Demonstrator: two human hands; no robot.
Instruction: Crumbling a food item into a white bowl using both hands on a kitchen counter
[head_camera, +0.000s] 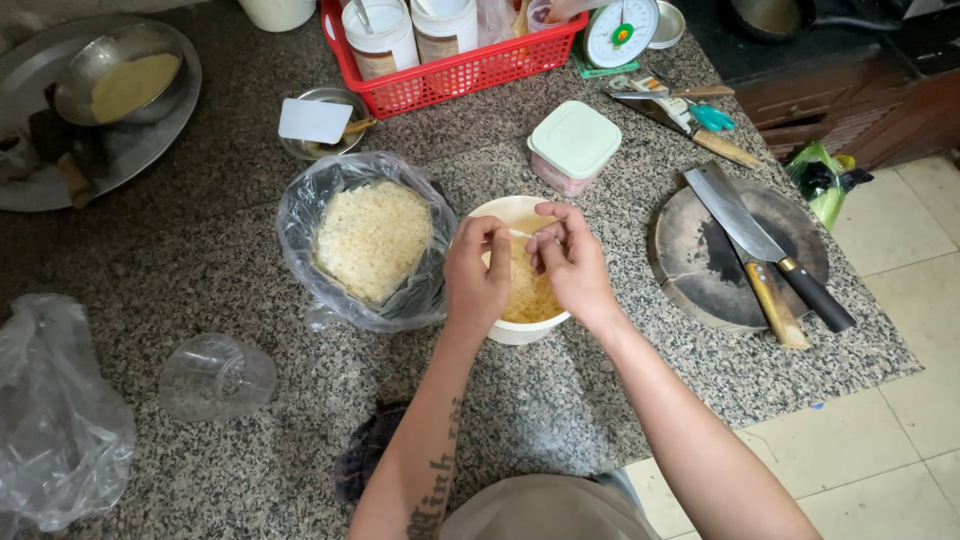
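While both hands hover over the white bowl (516, 330) of yellow shreds on the granite counter (600, 390), the left hand (477, 275) and right hand (572, 265) each pinch one small pale strip (520, 234) between fingertips. Bag of grated stuff (370, 240) sits just left, touching the bowl; cleaver (745, 225) lies on the round board (690, 270), right.

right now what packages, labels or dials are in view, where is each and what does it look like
Two labelled jars: in the red basket at top centre, white lids, brown-and-white labels.
Kitchen scale: right of the basket, round white dial with a green centre.
Lidded tub: behind the white bowl, squarish, pale green lid, pinkish base.
Clear bag: left of the bowl, open, holding pale crumbs.
Empty clear bag: far left, crumpled.
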